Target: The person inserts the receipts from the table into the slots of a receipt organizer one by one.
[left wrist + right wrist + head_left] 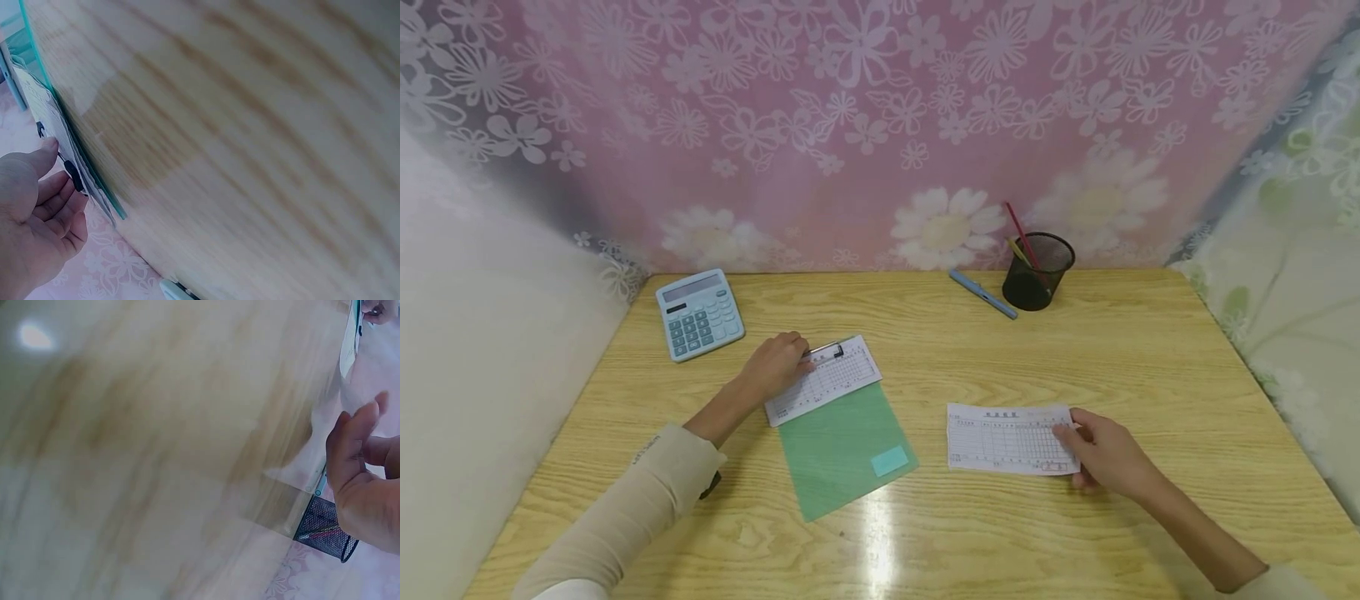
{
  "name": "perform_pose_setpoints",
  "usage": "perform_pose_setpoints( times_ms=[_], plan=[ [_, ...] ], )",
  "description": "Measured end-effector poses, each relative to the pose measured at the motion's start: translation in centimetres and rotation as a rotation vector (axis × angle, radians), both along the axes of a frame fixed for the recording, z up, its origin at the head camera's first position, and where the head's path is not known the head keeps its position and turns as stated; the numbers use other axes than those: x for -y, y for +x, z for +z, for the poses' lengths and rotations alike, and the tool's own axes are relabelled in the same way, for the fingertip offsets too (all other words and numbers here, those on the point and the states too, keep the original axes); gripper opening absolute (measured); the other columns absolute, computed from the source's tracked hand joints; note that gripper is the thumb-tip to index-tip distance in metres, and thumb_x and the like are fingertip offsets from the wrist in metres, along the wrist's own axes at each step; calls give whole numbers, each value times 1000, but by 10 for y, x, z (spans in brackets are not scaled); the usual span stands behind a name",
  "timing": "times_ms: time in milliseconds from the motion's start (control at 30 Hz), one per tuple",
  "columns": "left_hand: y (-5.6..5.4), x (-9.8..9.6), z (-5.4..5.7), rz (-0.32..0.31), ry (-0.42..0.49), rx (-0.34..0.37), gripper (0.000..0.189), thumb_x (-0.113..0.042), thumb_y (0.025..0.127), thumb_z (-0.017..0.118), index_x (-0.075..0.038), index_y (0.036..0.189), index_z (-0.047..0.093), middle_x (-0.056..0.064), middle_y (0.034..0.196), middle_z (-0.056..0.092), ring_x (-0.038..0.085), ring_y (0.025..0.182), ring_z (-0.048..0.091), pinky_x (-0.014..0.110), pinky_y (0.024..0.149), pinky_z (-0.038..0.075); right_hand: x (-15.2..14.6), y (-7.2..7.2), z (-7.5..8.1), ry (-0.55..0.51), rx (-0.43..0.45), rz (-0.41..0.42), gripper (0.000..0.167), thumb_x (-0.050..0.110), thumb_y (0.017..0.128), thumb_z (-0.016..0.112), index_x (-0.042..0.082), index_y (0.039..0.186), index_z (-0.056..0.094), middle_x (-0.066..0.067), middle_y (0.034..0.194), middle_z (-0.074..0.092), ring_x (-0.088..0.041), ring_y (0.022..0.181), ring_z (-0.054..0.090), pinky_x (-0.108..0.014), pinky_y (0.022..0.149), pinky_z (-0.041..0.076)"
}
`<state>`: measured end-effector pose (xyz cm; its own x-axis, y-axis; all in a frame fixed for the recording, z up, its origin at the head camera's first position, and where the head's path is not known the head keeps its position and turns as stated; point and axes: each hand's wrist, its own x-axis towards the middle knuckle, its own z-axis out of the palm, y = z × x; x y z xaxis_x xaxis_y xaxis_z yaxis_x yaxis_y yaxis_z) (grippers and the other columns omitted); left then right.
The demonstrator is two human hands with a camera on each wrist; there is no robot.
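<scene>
A green translucent clipboard lies tilted on the table, left of centre, with a light blue label near its lower corner. Printed paper forms sit across its top under a metal clip with black ends. My left hand grips the clip; in the left wrist view its thumb presses by the wire and its fingers curl near the black end. To the right, my right hand pinches a single printed form by its right end, thumb on top.
A light blue calculator lies at the back left. At the back right stands a black mesh pen cup with a red pencil and a yellow one, beside a blue pen. A pink floral curtain hangs behind the table.
</scene>
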<state>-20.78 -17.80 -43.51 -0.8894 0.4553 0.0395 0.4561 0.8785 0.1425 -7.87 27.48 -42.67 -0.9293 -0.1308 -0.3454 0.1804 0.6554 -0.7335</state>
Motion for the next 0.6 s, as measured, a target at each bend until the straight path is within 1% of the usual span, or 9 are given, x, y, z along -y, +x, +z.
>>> perform_pose_setpoints(
  times_ms=[67,167,233,300,367,433,500,600],
  plan=[
    [0,0,0,-3,-4,-4,26,-25,89,66,-1,100,66,7,90,62,19,80,56,35,73,49,-2,0,0,-18,8,-4,35,27,100,49,0,123,46,-9,80,60,-14,52,60,-30,45,51],
    [0,0,-2,-5,-12,-9,26,-25,90,66,-1,101,66,7,91,62,19,80,57,36,73,49,-5,-2,0,-63,20,-11,38,16,97,54,-5,127,43,-11,85,59,-14,59,62,-28,48,51],
    [-1,0,-3,-7,-17,-13,26,-25,90,66,-1,101,66,7,91,62,19,80,56,35,72,49,-6,-4,1,-96,33,-19,43,12,95,57,-8,130,41,-13,90,57,-14,65,63,-28,51,52],
    [-1,0,-4,-3,-18,-12,26,-25,90,66,-2,100,66,7,91,62,19,80,56,35,72,49,-8,-6,1,-123,52,-31,45,11,94,58,-11,130,43,-13,94,58,-13,69,63,-27,56,54],
    [-1,0,-3,1,-16,-10,26,-25,89,66,-2,100,67,8,91,62,20,81,57,35,72,50,-9,-9,2,-135,67,-47,43,12,94,59,-12,128,46,-12,95,61,-11,73,62,-27,61,54],
    [-1,0,-3,1,-16,-11,26,-25,89,66,-1,100,67,8,91,62,20,81,57,36,72,50,-9,-12,4,-125,65,-61,41,15,94,59,-12,124,51,-10,94,65,-9,75,62,-25,64,54],
    [-1,1,-3,2,-16,-12,27,-26,90,66,-1,101,67,8,92,63,20,82,58,36,73,50,-8,-16,7,-114,50,-72,41,19,95,59,-12,121,54,-8,91,68,-8,75,62,-25,67,54],
    [-2,-1,-4,-6,-24,-22,27,-26,90,65,-1,101,66,8,93,63,21,83,59,36,74,50,-5,-22,13,-117,24,-92,45,27,95,59,-11,120,56,-6,92,70,-8,77,64,-23,70,55]
  ],
)
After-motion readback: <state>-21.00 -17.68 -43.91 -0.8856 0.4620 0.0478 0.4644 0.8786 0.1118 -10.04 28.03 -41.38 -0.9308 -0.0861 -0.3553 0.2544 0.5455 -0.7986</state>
